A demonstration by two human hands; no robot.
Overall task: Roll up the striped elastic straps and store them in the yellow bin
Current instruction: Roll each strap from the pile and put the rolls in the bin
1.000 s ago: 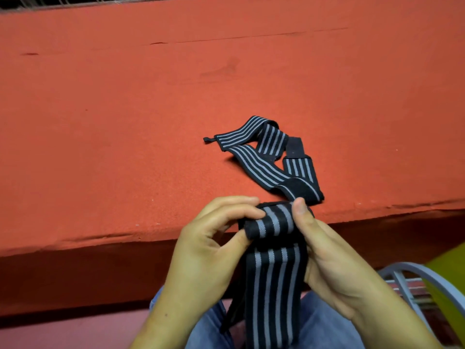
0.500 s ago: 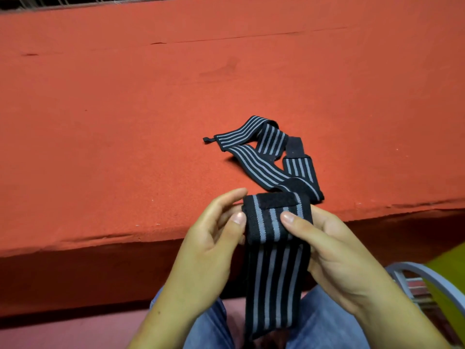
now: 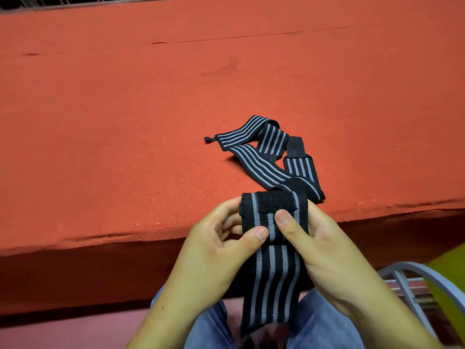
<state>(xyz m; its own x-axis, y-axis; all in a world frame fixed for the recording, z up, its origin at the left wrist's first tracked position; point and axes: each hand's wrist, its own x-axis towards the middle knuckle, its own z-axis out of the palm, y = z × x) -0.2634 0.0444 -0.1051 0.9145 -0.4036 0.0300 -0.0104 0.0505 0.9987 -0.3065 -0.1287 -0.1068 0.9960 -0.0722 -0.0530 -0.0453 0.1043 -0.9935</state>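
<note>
A black strap with grey stripes hangs down over my lap, its top end folded over with a plain black patch showing. My left hand pinches that folded end from the left, thumb on the front and fingers curled behind. My right hand grips it from the right, thumb pressed on the front. A second striped strap lies loose and crumpled on the red table, just beyond my hands. A sliver of the yellow bin shows at the lower right edge.
The red felt-covered table fills the view, its front edge running just behind my hands. A grey metal chair frame stands at the lower right beside the bin. My jeans-clad legs are below the hanging strap.
The rolled end I held a second ago has opened out: the strap's top now shows a flat fold with the black patch, and both thumbs have shifted lower on its front.
</note>
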